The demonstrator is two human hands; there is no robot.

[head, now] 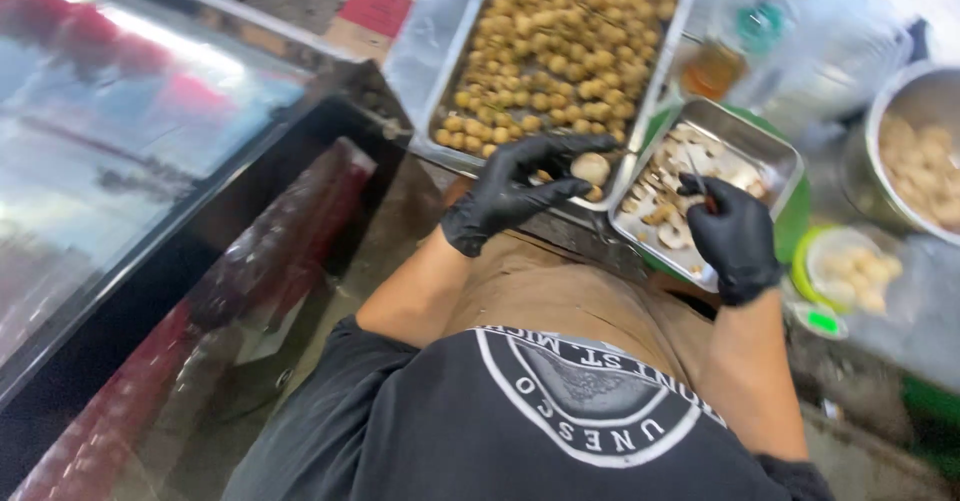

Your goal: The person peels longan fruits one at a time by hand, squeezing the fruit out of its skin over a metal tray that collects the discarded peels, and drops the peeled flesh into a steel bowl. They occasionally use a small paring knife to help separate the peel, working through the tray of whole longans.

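My left hand (515, 189), in a black glove, holds a pale round mushroom (590, 168) at the near edge of a large metal tray (437, 51) heaped with several small brown mushrooms (560, 41). My right hand (735, 231), also in a black glove, grips a small knife (700, 183) whose blade points into a smaller metal tray (775, 156) holding cut mushroom pieces (665, 216). The two hands are a short distance apart, over the near edges of the trays.
A metal pot (900, 101) with pale mushrooms stands at the right. A small green-rimmed container (815, 251) with more pieces sits below it. Clear plastic bags (790, 31) lie at the back right. A glass-topped dark case (120, 161) fills the left.
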